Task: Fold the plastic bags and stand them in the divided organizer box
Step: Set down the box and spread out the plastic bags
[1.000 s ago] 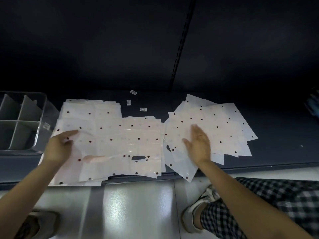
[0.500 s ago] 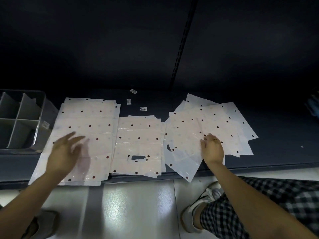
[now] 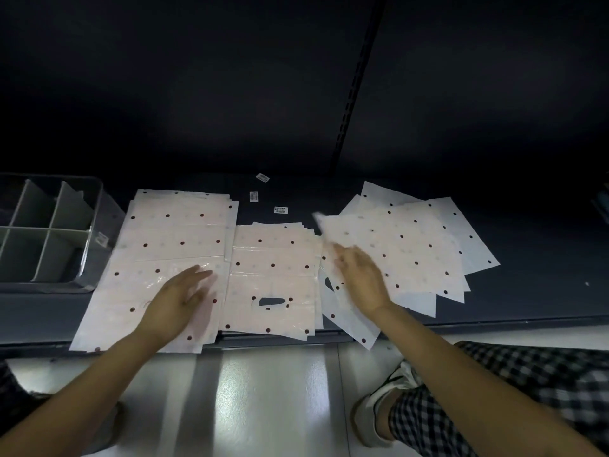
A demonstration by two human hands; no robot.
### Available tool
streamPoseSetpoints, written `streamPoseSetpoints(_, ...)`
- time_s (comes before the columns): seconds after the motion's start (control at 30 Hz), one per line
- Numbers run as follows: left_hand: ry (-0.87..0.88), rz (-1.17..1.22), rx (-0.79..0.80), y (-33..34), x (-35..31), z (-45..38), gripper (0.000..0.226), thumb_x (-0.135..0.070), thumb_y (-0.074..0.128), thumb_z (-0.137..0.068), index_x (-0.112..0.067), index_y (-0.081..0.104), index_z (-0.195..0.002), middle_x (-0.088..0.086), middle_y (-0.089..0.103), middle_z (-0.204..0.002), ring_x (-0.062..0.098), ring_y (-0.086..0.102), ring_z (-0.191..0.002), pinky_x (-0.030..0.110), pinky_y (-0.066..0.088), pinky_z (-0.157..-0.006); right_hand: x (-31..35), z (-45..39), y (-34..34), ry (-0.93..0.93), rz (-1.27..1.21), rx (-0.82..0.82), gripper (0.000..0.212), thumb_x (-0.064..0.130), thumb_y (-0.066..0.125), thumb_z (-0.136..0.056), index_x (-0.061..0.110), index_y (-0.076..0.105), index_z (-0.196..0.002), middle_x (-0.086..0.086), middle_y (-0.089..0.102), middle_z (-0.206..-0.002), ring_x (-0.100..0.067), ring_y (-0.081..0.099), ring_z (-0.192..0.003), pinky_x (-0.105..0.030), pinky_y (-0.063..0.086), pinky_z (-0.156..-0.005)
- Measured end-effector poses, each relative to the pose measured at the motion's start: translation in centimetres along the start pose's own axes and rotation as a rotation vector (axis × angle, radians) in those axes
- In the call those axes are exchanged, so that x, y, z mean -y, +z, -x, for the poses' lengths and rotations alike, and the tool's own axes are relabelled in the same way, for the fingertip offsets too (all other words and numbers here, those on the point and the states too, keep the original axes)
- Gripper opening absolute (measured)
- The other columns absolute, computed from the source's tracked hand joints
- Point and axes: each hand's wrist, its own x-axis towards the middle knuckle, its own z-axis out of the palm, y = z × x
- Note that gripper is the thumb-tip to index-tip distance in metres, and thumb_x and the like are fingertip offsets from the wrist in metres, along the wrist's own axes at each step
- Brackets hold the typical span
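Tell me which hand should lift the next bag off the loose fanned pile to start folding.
Probably the right hand: it lies over the fanned pile, touching its top bag. The left hand rests flat on the left stack.

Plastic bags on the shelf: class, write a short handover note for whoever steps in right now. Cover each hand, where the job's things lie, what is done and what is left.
Left hand: fingers straight, flat on the left stack of bags.
Right hand: open over the fanned right pile; blurred, so contact is unclear.
Middle stack lies flat between them, handle cutout showing.
Organizer box sits at far left; no bags show in the compartments in view.
Done: bags laid out flat in three piles.
Left: fold every bag and stand them in the box.
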Motion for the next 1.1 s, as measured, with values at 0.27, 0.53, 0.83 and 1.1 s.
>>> streamPoseSetpoints(0.27,0.095,0.106,-0.001,1.6,-2.6,0.5,0.046,-0.026,0.042,-0.099,-0.020,0.037,-0.144,-0.003,0.036,-0.149,0.016,0.032,-0.139,0.020,0.021,-0.107,3.7,2.9,5.5,-0.512,0.161,0.418,0.035,0.023,0.040,-0.100,0.010,0.049,-0.131,-0.004,0.051,-0.140,-0.019,0.035,-0.134,0.000,-0.010,-0.101)
streamPoseSetpoints(0.53,0.236,-0.449,0.371,3.7,-1.2,1.7,0.127,-0.085,-0.035,-0.045,-0.034,0.015,-0.149,-0.009,-0.007,-0.157,0.014,-0.004,-0.147,0.028,-0.001,-0.119,0.6,1.1,2.6,-0.040,0.036,-0.040,0.046,0.031,0.056,-0.093,0.007,0.049,-0.132,-0.007,0.045,-0.144,-0.024,0.040,-0.134,-0.036,0.028,-0.114)
streamPoseSetpoints(0.83,0.237,-0.501,0.408,4.0,-0.9,1.8,0.113,-0.087,-0.025,-0.051,-0.037,0.001,-0.148,-0.011,-0.020,-0.152,0.012,-0.013,-0.145,0.030,-0.006,-0.118,-6.1,1.4,-0.1,0.289,0.063,-0.128,0.031,0.016,0.048,-0.098,0.010,0.060,-0.126,-0.005,0.050,-0.140,-0.020,0.036,-0.137,-0.032,0.031,-0.111)
streamPoseSetpoints(1.1,0.175,-0.041,0.201,3.3,-3.7,1.1,0.074,-0.076,0.013,-0.080,-0.039,0.034,-0.141,-0.019,0.026,-0.148,0.008,0.013,-0.145,0.024,0.012,-0.116,-0.7,0.4,-0.4,0.193,-0.303,-0.245,0.029,0.007,0.042,-0.099,0.005,0.059,-0.122,-0.010,0.063,-0.101,-0.017,0.058,-0.089,-0.004,0.038,-0.073)
